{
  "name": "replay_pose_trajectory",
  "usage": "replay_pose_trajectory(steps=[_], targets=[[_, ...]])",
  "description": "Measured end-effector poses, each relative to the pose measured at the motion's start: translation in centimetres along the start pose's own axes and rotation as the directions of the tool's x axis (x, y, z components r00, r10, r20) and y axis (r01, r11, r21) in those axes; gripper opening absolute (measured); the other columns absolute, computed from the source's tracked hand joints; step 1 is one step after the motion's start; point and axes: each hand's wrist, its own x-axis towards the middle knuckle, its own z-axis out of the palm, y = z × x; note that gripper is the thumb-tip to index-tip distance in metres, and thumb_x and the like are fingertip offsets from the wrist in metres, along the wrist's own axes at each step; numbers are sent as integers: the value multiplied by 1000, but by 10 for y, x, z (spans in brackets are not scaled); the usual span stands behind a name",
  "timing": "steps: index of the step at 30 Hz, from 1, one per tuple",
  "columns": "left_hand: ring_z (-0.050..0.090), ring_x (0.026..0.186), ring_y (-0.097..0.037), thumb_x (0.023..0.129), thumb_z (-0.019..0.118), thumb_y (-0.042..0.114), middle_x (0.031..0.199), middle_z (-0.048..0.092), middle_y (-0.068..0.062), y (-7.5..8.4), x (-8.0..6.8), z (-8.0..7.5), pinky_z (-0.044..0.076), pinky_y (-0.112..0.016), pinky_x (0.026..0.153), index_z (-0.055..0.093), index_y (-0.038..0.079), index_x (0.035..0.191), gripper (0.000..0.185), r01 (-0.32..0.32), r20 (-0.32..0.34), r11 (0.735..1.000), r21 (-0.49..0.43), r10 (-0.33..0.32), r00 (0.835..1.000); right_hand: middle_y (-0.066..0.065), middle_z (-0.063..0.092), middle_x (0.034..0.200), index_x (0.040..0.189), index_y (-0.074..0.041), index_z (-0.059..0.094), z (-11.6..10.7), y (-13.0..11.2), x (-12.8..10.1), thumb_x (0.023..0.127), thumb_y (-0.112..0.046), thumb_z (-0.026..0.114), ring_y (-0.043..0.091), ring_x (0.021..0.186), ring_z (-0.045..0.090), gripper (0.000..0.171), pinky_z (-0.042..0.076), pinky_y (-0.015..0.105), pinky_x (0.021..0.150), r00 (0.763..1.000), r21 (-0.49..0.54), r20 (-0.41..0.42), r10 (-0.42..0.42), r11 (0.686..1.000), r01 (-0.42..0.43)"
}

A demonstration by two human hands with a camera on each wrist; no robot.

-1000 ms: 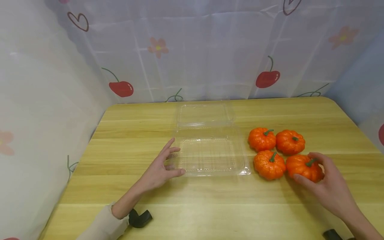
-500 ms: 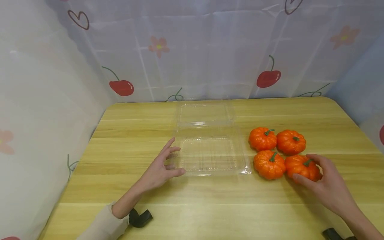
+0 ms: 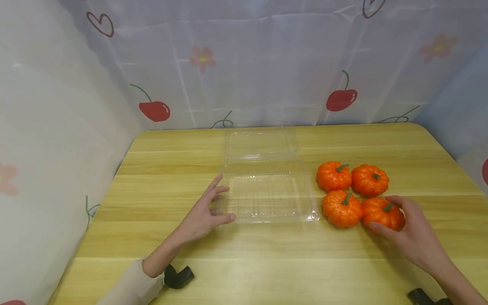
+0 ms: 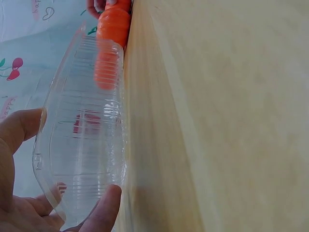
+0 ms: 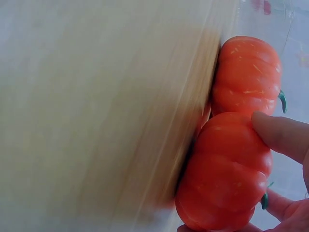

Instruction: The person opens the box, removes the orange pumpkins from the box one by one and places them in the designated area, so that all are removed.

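Note:
A hinged clear plastic clamshell container (image 3: 267,197) lies unfolded on the wooden table, its lid (image 3: 261,143) toward the back. My left hand (image 3: 203,216) touches its left edge with thumb and fingers spread apart; in the left wrist view a finger (image 4: 29,121) meets the rim. Several small orange pumpkins with green stems sit right of the container in two rows. My right hand (image 3: 417,235) grips the front right pumpkin (image 3: 381,214), thumb on its near side and fingers at the far right. That pumpkin touches the front left pumpkin (image 5: 248,72). Its underside is hidden.
The back left pumpkin (image 3: 333,176) and back right pumpkin (image 3: 370,181) stand behind the front row. A patterned curtain (image 3: 248,63) hangs along the table's back edge. Black bands show below both wrists, the left band (image 3: 178,277) lying close to the sleeve.
My right hand has shifted slightly left with the front right pumpkin, which now sits closer against its neighbour. The left hand and the container stay where they were.

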Motion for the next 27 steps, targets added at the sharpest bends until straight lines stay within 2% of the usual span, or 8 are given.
replay_pose_trajectory(steps=[3, 6, 8, 10, 14, 17, 21, 27], targets=[[26, 142, -39, 84, 80, 18, 165, 4, 6, 0, 0, 1, 45, -48, 102, 41, 0, 145, 75, -3, 0, 1000, 3, 3, 1000, 38, 40, 127, 133, 14, 41, 0, 0, 0, 81, -6, 81, 53, 115, 36, 69, 19, 31, 109, 1000, -12, -8, -19, 1000, 18], [26, 142, -39, 84, 80, 19, 165, 4, 5, 1, 1, 1, 45, -48, 102, 40, 0, 145, 75, -6, 2, 1000, 3, 6, 1000, 39, 38, 128, 136, 14, 39, 0, 1, 0, 82, -6, 80, 55, 115, 35, 72, 16, 31, 111, 1000, -21, -3, -21, 1000, 21], [25, 142, -39, 84, 80, 19, 165, 4, 5, 1, 1, 1, 45, -48, 102, 40, 0, 146, 76, -7, 4, 1000, 5, 7, 1000, 41, 36, 130, 139, 15, 35, 1, 2, 0, 83, -7, 79, 56, 116, 34, 74, 14, 38, 114, 1000, -23, 9, -18, 1000, 18], [25, 142, -39, 84, 80, 19, 165, 4, 5, 2, 1, 1, 45, -48, 102, 39, 0, 146, 77, -9, 5, 1000, 7, 8, 1000, 43, 34, 131, 141, 15, 33, 1, 3, 1, 84, -8, 78, 58, 117, 33, 76, 15, 52, 113, 1000, -18, 24, -11, 1000, 11], [25, 142, -40, 84, 80, 20, 165, 3, 5, 2, 1, 2, 45, -48, 102, 38, 1, 148, 78, -8, 7, 1000, 10, 8, 1000, 45, 32, 132, 142, 16, 30, 1, 3, 2, 85, -8, 77, 61, 118, 32, 77, 18, 72, 104, 999, -9, 49, -7, 1000, 7], [25, 142, -39, 85, 80, 19, 165, 3, 6, 2, 2, 2, 45, -48, 102, 37, 1, 149, 79, -7, 9, 1000, 7, 7, 1000, 46, 32, 132, 142, 17, 29, 0, 2, 3, 86, -8, 77, 61, 118, 32, 78, 19, 75, 100, 998, -8, 57, -11, 1000, 11], [24, 143, -39, 85, 79, 20, 165, 3, 6, 1, 1, 2, 45, -48, 102, 35, 1, 150, 81, -6, 11, 1000, 3, 6, 1000, 45, 32, 133, 142, 16, 30, 0, 0, 3, 84, -8, 78, 61, 118, 31, 79, 19, 73, 102, 999, -11, 40, -33, 999, 34], [26, 143, -39, 84, 80, 23, 164, 2, 11, -1, -1, 3, 47, -45, 101, 30, 8, 154, 88, -20, -7, 1000, 22, 20, 1000, 45, 24, 142, 140, 13, 35, 0, -6, 5, 83, -14, 80, 64, 125, 24, 78, 15, 78, 101, 998, -35, 13, -60, 998, 60]])
